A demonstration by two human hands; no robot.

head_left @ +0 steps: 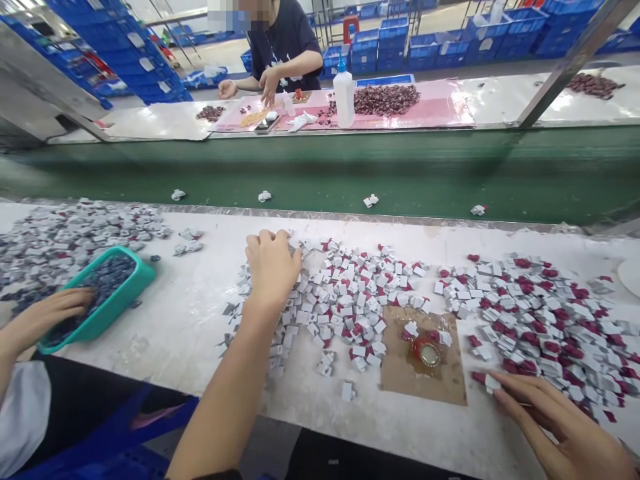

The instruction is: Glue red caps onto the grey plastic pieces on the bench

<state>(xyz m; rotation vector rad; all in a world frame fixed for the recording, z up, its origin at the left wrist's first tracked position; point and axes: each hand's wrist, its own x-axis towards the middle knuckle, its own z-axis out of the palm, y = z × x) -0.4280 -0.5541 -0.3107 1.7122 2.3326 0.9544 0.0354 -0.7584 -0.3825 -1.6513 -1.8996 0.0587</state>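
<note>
My right hand [555, 420] pinches a small white and dark red plastic piece [493, 383] between thumb and forefinger, just right of a brown cardboard square [425, 393]. My left hand [273, 267] reaches to the far left edge of a pile of white and dark red pieces [345, 293]. Its fingers curl downward and their tips are hidden, so whatever they hold does not show. On the cardboard rests a red round pot with a metal rim [427, 353], with a few pieces beside it and a wet stain around it. Another pile of such pieces [540, 307] lies beyond my right hand.
At left, a co-worker's hand [55, 310] dips into a teal basket [145, 270] of dark pieces, near a grey heap [75, 230]. Single pieces sit spaced along a green conveyor belt [320, 167]. Across it are another person [285, 47] and a white bottle [344, 97].
</note>
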